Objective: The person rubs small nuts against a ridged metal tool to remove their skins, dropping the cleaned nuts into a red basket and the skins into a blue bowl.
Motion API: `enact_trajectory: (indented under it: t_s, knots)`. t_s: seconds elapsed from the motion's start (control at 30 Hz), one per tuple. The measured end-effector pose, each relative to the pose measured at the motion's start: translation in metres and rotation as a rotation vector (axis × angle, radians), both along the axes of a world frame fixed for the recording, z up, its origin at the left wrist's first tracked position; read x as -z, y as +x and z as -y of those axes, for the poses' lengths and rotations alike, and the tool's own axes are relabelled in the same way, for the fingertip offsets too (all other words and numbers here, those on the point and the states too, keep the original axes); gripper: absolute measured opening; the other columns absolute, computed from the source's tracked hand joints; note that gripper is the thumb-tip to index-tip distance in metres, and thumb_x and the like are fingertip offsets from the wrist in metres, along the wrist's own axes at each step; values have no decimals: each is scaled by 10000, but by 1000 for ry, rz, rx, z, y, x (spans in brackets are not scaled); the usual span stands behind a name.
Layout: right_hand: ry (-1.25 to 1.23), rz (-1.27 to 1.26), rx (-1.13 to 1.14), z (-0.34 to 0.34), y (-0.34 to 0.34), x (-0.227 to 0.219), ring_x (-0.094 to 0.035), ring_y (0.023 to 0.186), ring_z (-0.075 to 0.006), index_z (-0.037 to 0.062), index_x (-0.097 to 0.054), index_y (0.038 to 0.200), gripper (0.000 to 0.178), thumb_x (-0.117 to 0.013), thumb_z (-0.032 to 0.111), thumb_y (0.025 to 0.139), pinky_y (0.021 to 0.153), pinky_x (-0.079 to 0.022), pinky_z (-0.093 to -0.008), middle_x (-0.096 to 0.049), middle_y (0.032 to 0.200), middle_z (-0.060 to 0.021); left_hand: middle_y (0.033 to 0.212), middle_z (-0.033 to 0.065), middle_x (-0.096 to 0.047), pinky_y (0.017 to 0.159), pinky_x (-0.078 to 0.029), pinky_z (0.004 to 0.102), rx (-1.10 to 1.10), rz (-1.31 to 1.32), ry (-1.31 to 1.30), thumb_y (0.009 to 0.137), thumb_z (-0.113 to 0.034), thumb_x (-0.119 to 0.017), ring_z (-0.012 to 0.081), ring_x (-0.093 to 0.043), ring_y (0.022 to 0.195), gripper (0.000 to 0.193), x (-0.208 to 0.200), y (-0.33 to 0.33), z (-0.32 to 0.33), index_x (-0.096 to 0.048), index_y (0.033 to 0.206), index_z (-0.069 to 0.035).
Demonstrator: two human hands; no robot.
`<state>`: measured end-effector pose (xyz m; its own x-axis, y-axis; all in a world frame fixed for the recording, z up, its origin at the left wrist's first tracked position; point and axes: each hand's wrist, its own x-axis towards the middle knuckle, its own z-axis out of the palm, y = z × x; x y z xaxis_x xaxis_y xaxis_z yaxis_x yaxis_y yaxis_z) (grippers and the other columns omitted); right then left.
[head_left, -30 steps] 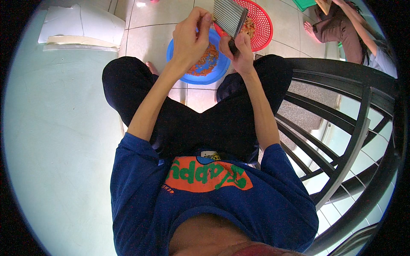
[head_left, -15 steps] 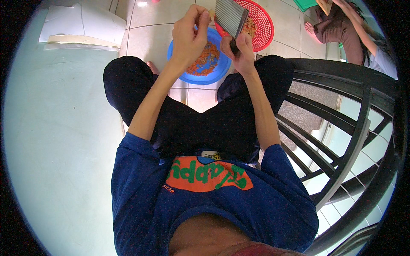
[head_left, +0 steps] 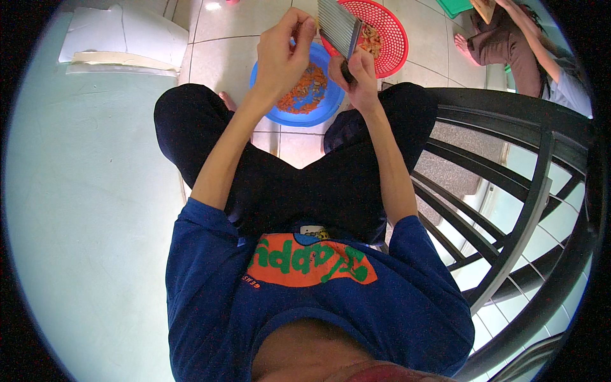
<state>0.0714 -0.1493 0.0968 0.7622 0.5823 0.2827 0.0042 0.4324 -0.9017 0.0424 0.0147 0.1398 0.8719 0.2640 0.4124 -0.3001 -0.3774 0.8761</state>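
My right hand (head_left: pixel 360 79) is closed round the black handle of a crinkle-cut knife (head_left: pixel 338 28), its wide ridged metal blade pointing up and to the left. Close to the blade's left side, the fingers of my left hand (head_left: pixel 283 56) pinch a small pale yellowish piece, mostly hidden by the fingers. Below both hands stands a blue basin (head_left: pixel 300 120) with orange chopped bits (head_left: pixel 310 83) in it. Behind the knife, a red colander (head_left: pixel 399 46) holds pale and orange pieces (head_left: pixel 371 42).
Black railing bars (head_left: pixel 503 108) curve along my right side. Beyond them, at the far right, sits another person in brown trousers (head_left: pixel 509 54), near a green container (head_left: pixel 452 6). A pale surface (head_left: pixel 95 191) lies to my left, with white sheets (head_left: pixel 121 38) at its far end.
The knife and my right hand have shifted slightly left, bringing the blade closer to my left hand. My left hand stays nearly in place.
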Motion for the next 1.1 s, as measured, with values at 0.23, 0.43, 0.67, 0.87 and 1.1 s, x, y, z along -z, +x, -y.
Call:
enact_trajectory:
  t_s: [0.23,0.43,0.67,0.87,1.1]
  knots:
    - [-3,-9,-8,0,0,-3,-300,410,-34,-41,-462,1360,576,-455,426,1023,400,-210,-213,-374,520,58,746,-7,-565,613,-413,232,66,-69,2,1019,-215,-521,47,-494,686,214,-4,-3,-5,-576,934,-26]
    - [-4,10,3,-1,0,-3,-304,411,-37,-45,-433,1396,603,-469,423,1018,401,-212,-214,-372,522,58,741,-22,-539,614,-403,229,91,-81,-43,1022,-214,-519,47,-481,693,209,-4,-3,-6,-570,935,-31]
    - [-37,2,14,-1,-2,-3,-307,424,-38,-49,-395,1436,634,-506,403,1006,407,-217,-222,-346,538,70,747,-31,-528,629,-409,216,105,-57,-121,1022,-200,-522,44,-474,703,187,-3,-2,-9,-568,940,-39]
    - [-17,-2,13,0,-1,-2,-310,422,-38,-46,-398,1437,631,-513,398,1004,405,-220,-225,-347,537,72,752,-30,-521,629,-403,213,139,-70,-78,1021,-192,-522,41,-468,696,180,-6,-3,-7,-562,935,-39]
    - [-4,-18,12,0,0,1,-311,417,-42,-46,-395,1438,636,-519,398,1000,401,-219,-227,-354,531,62,744,-34,-498,620,-385,213,159,-103,-83,1021,-192,-522,39,-444,686,185,-7,-3,-9,-552,922,-38]
